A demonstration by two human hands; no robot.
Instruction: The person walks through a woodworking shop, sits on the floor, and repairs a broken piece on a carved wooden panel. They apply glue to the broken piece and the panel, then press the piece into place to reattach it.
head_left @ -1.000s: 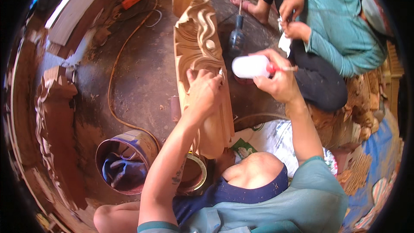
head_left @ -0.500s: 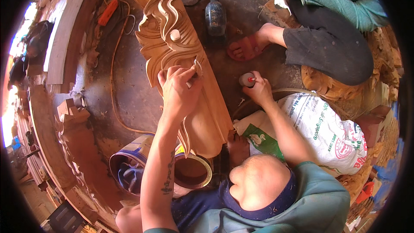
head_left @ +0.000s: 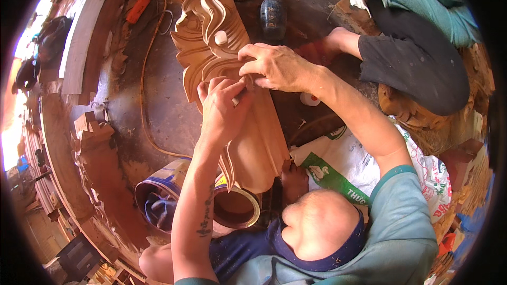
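A long carved wooden panel (head_left: 211, 68) with wavy, leaf-like relief lies before me on the dark floor. At its right edge my left hand (head_left: 222, 103) is closed, its fingertips pinching a small wood piece (head_left: 249, 81). My right hand (head_left: 277, 67) reaches over from the right, fingers bent down onto the same piece; its fingertips are partly hidden. Under my right forearm stands a small white bottle (head_left: 310, 99) with a red tip, partly covered. On the carving, farther up, rests a small round white thing (head_left: 221, 37).
Beyond the panel stands a dark bottle-shaped tool (head_left: 273, 18). Another person sits at the far right, dark trouser leg (head_left: 417, 63) showing. Close by are a white sack (head_left: 338, 150), an open can (head_left: 237, 208) and a bucket with blue cloth (head_left: 158, 200). An orange cord (head_left: 143, 111) runs along the left.
My right hand has let go of the red-tipped bottle, which stands on the floor, and moved up left to the small wood piece. My left hand stays near the same place on the panel.
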